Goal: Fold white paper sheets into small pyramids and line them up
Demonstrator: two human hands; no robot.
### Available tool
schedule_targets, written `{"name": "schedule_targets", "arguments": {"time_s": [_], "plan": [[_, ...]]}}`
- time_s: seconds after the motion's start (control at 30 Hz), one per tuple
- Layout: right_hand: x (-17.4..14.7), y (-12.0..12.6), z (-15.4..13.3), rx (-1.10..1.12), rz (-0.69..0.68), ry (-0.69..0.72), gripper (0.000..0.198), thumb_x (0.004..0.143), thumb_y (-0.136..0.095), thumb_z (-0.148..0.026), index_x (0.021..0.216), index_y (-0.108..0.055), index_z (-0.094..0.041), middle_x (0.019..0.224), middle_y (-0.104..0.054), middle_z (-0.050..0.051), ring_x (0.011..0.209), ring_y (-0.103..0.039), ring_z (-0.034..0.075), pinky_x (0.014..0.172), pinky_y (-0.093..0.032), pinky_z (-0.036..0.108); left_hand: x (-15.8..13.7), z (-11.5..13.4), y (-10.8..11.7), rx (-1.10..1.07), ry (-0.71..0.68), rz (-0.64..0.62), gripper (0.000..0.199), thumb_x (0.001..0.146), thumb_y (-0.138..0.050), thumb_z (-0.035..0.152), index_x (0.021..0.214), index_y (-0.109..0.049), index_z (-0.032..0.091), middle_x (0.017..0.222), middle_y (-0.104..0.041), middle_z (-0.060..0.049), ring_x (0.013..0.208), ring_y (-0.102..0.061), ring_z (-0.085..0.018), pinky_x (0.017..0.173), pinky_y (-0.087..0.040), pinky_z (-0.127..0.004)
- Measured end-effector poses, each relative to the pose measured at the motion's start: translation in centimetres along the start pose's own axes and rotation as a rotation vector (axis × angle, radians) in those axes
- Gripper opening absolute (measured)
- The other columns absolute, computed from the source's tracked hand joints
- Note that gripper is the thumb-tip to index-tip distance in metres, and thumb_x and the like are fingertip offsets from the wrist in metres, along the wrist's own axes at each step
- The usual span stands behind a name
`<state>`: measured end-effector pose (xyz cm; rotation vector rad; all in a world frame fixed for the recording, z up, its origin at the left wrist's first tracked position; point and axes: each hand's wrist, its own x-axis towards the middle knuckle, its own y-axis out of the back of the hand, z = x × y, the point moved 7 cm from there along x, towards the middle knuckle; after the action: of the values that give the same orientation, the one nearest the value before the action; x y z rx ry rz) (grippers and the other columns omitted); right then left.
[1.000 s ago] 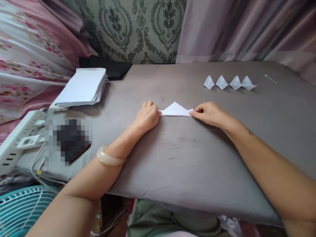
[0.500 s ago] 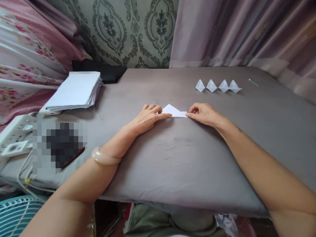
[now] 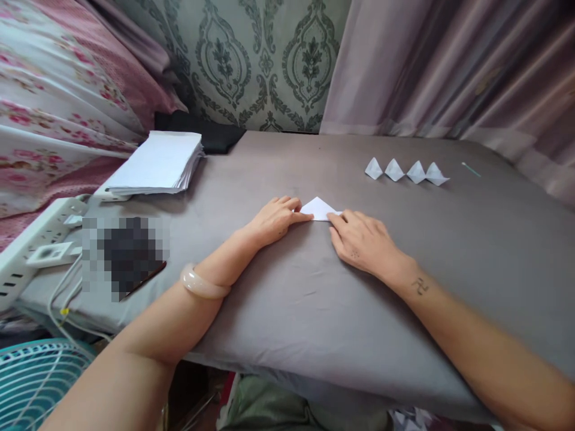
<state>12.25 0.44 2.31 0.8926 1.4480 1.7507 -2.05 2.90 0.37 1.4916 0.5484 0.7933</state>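
Observation:
A small folded piece of white paper (image 3: 317, 208) lies on the grey cloth in front of me, its peak pointing away. My left hand (image 3: 279, 220) has hold of its left side, with the thumb along the bottom edge and the other fingers curled beyond it. From the right, my right hand (image 3: 362, 239) lies palm down with its fingers stretched out. Its index fingertip presses on the paper's right corner, and that end is partly covered by the fingers. Beyond, to the right, several folded white paper pieces (image 3: 395, 170) stand in a row, each with a pointed top.
At the left are a stack of white paper (image 3: 155, 160), a black item (image 3: 220, 139) behind it, a white power strip (image 3: 27, 257) with cables, and a blurred-out dark object (image 3: 132, 254). A thin greenish stick (image 3: 471, 170) lies far right. A teal fan (image 3: 40, 383) stands lower left.
My right hand has gone from pinching the paper's right end to lying flat with a finger pressed on it. The strip sticking out there now looks shorter. My view has shifted slightly.

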Motion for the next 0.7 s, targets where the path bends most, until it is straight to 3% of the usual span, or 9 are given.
{"name": "schedule_targets", "arguments": {"time_s": [0.13,0.27,0.53,0.7], "plan": [[0.1,0.0,-1.6,-0.071,0.002,-0.006,0.047,0.098,-0.030,-0.046,0.140,-0.047,-0.033,0.101,-0.058,0.015,0.088,-0.056,0.028,0.067,-0.035,0.033,-0.4,0.2,0.3,0.050,0.042,-0.069,0.046,0.097,-0.031,0.014,0.134,-0.055,0.026,0.111,-0.059,-0.010,0.095,-0.052,-0.020,0.081,-0.041,-0.031],[0.4,-0.6,-1.8,-0.064,-0.028,-0.022,0.051,0.097,-0.028,-0.053,0.142,-0.045,-0.037,0.101,-0.055,0.017,0.090,-0.053,0.030,0.065,-0.035,0.034,-0.9,1.3,0.9,0.111,0.114,-0.151,0.044,0.095,-0.034,0.014,0.136,-0.049,0.020,0.114,-0.058,-0.012,0.097,-0.053,-0.022,0.073,-0.045,-0.031],[-0.1,-0.9,-1.0,-0.016,0.048,0.011,0.055,0.098,-0.028,-0.050,0.139,-0.052,-0.021,0.106,-0.057,0.018,0.097,-0.052,0.030,0.069,-0.041,0.036,-1.7,2.6,1.4,0.161,0.244,-0.257,0.036,0.092,-0.038,0.008,0.124,-0.055,0.012,0.118,-0.060,-0.014,0.104,-0.055,-0.025,0.063,-0.046,-0.030],[-0.5,-0.6,-0.1,0.054,0.051,-0.003,0.047,0.098,-0.036,-0.041,0.124,-0.060,-0.011,0.108,-0.061,0.016,0.097,-0.055,0.027,0.071,-0.045,0.036,-2.1,1.6,1.1,0.101,0.322,-0.251,0.036,0.087,-0.041,0.004,0.113,-0.063,0.015,0.119,-0.064,-0.010,0.106,-0.058,-0.023,0.061,-0.045,-0.027]]}}
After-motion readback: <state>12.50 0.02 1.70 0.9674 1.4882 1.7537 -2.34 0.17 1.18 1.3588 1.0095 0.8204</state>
